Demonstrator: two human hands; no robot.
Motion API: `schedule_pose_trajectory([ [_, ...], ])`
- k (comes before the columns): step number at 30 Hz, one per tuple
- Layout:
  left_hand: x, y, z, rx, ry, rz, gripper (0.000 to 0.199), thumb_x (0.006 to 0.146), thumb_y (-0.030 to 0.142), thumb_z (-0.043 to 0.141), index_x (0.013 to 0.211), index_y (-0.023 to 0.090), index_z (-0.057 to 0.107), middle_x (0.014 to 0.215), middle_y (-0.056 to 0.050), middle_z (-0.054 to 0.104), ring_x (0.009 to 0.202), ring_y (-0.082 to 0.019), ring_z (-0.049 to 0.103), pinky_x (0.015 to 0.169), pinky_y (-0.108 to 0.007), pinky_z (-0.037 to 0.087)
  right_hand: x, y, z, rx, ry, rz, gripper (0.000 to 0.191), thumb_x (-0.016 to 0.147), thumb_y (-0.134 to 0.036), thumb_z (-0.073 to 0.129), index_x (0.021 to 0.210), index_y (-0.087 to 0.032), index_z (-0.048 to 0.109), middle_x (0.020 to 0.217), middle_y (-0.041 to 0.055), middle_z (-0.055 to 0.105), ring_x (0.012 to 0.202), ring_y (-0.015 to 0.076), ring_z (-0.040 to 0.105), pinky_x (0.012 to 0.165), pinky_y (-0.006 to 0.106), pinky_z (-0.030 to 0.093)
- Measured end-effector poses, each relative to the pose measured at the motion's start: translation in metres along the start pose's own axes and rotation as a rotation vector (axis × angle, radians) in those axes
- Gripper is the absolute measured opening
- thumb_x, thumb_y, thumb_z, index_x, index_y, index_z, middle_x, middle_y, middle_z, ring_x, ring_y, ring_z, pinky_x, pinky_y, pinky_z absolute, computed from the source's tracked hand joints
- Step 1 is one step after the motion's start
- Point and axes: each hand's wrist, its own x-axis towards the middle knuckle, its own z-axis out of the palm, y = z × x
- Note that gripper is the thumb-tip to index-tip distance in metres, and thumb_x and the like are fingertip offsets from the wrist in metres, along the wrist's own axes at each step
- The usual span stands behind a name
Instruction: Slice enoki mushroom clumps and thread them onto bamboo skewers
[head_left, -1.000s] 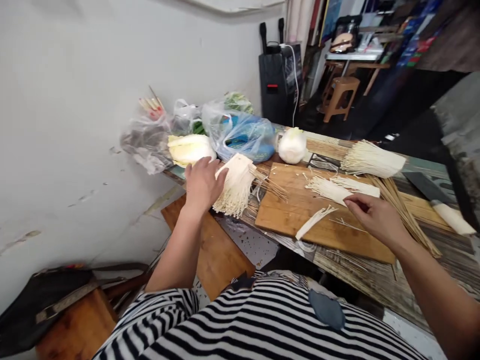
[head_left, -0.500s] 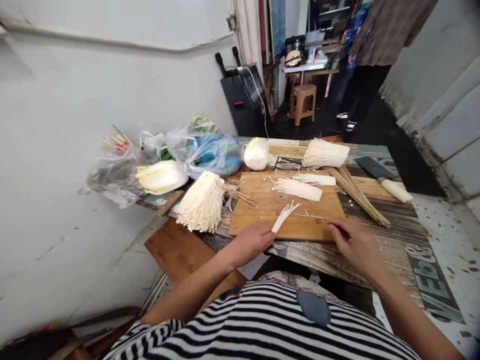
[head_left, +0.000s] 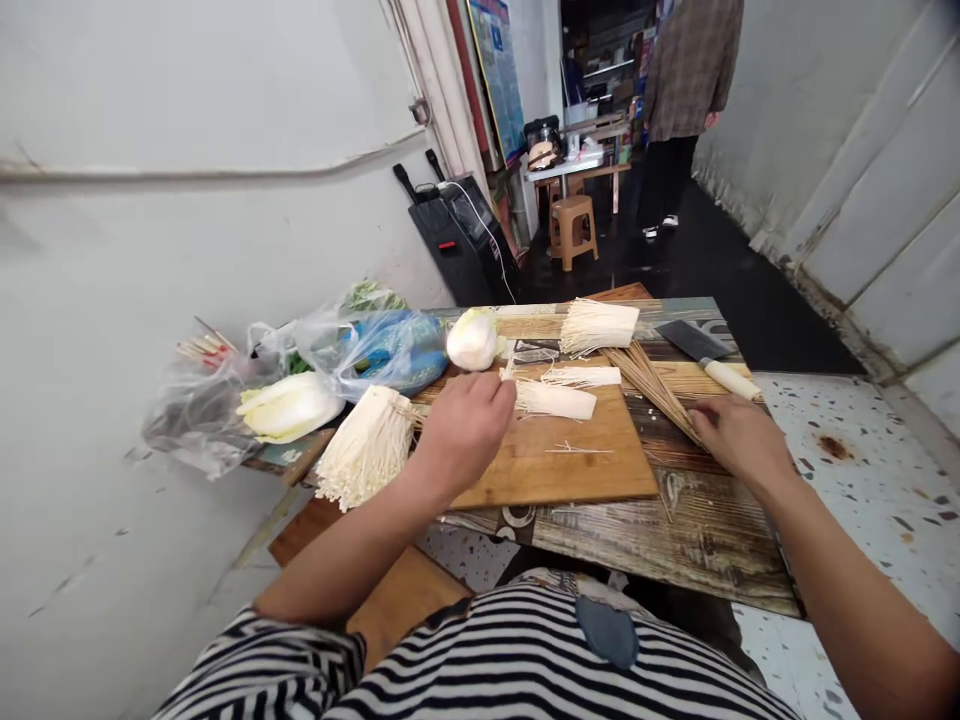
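Observation:
My left hand is closed above the far left part of the wooden cutting board, and the white tips of a small bunch of enoki mushrooms stick out of it. Just beyond lie two trimmed enoki bunches on the board. My right hand rests with bent fingers on the near ends of a pile of bamboo skewers, right of the board. Whether it grips a skewer is hidden.
A large enoki clump lies left of the board, another at the far edge. A cleaver, a cabbage and plastic bags crowd the table's back. A person stands down the corridor near a stool.
My left hand left the big clump, took the small enoki bunch from the board's near side and lifted it toward the back. My right hand moved right onto the skewers.

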Motion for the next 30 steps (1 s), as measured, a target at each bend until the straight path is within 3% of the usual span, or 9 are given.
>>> schedule_pose_trajectory([
  [3, 0.057, 0.018, 0.022, 0.000, -0.356, -0.084, 0.028, 0.087, 0.000, 0.037, 0.093, 0.005, 0.064, 0.089, -0.018, 0.064, 0.087, -0.028, 0.064, 0.072, -0.039, 0.050, 0.016, -0.010, 0.002, -0.009, -0.054, -0.029, 0.038, 0.090, -0.038, 0.041, 0.095, -0.014, 0.070, 0.092, 0.0141, 0.069, 0.087, 0.0248, 0.064, 0.072, 0.033, 0.044],
  [4, 0.075, 0.026, 0.032, -0.018, -0.403, -0.079, 0.029, 0.086, -0.001, 0.037, 0.093, 0.003, 0.065, 0.089, -0.020, 0.065, 0.088, -0.028, 0.065, 0.073, -0.038, 0.051, 0.019, -0.012, 0.003, -0.015, -0.069, -0.028, 0.039, 0.090, -0.038, 0.041, 0.093, -0.014, 0.070, 0.091, 0.0146, 0.069, 0.084, 0.0244, 0.064, 0.070, 0.032, 0.044],
  [9, 0.138, 0.073, 0.082, -0.103, -0.477, 0.026, 0.025, 0.085, 0.001, 0.045, 0.089, 0.005, 0.070, 0.091, -0.018, 0.069, 0.090, -0.027, 0.068, 0.073, -0.032, 0.052, 0.026, -0.020, 0.006, -0.030, -0.107, 0.030, 0.038, 0.091, -0.037, 0.041, 0.087, -0.012, 0.070, 0.088, 0.0160, 0.070, 0.081, 0.0237, 0.065, 0.064, 0.030, 0.042],
  [13, 0.158, 0.093, 0.106, -0.162, -0.479, 0.114, 0.023, 0.087, 0.007, 0.048, 0.093, 0.007, 0.070, 0.094, -0.018, 0.069, 0.095, -0.026, 0.067, 0.078, -0.032, 0.052, 0.025, -0.020, 0.008, -0.016, -0.101, 0.053, 0.036, 0.092, -0.036, 0.040, 0.090, -0.013, 0.068, 0.093, 0.0151, 0.070, 0.085, 0.0234, 0.065, 0.066, 0.030, 0.043],
  [16, 0.168, 0.093, 0.112, -0.200, -0.480, 0.157, 0.022, 0.087, 0.022, 0.057, 0.096, 0.008, 0.070, 0.097, -0.018, 0.069, 0.097, -0.028, 0.066, 0.081, -0.033, 0.051, 0.026, -0.017, 0.009, -0.002, -0.096, 0.049, 0.038, 0.093, -0.037, 0.038, 0.092, -0.014, 0.068, 0.095, 0.0138, 0.069, 0.087, 0.0225, 0.065, 0.067, 0.029, 0.042],
  [19, 0.172, 0.078, 0.109, -0.232, -0.473, 0.170, 0.030, 0.089, 0.036, 0.056, 0.099, 0.011, 0.070, 0.102, -0.016, 0.069, 0.100, -0.029, 0.064, 0.083, -0.034, 0.049, 0.024, -0.014, 0.008, 0.007, -0.091, 0.038, 0.037, 0.094, -0.036, 0.038, 0.092, -0.015, 0.068, 0.095, 0.0123, 0.070, 0.086, 0.0221, 0.065, 0.066, 0.029, 0.042],
  [22, 0.164, 0.053, 0.099, -0.252, -0.473, 0.153, 0.030, 0.090, 0.035, 0.053, 0.106, 0.014, 0.068, 0.107, -0.013, 0.067, 0.103, -0.029, 0.062, 0.083, -0.035, 0.047, 0.017, -0.015, 0.001, 0.007, -0.066, 0.018, 0.037, 0.093, -0.036, 0.038, 0.093, -0.016, 0.069, 0.094, 0.0112, 0.070, 0.086, 0.0220, 0.064, 0.066, 0.029, 0.041],
  [26, 0.127, 0.022, 0.089, -0.304, -0.538, 0.195, 0.034, 0.083, 0.036, 0.064, 0.112, 0.020, 0.065, 0.107, -0.007, 0.067, 0.098, -0.024, 0.063, 0.080, -0.029, 0.047, 0.007, -0.024, -0.012, -0.010, -0.011, -0.033, 0.039, 0.094, -0.037, 0.035, 0.093, -0.015, 0.068, 0.095, 0.0112, 0.068, 0.091, 0.0226, 0.061, 0.072, 0.030, 0.042],
  [30, 0.082, 0.008, 0.096, -0.328, -0.502, 0.264, 0.040, 0.079, 0.030, 0.070, 0.116, 0.020, 0.062, 0.117, -0.009, 0.063, 0.108, -0.024, 0.059, 0.092, -0.031, 0.043, 0.012, -0.014, -0.016, -0.059, 0.014, 0.008, 0.039, 0.092, -0.038, 0.039, 0.101, -0.013, 0.067, 0.103, 0.0153, 0.064, 0.100, 0.0270, 0.057, 0.082, 0.034, 0.041],
])
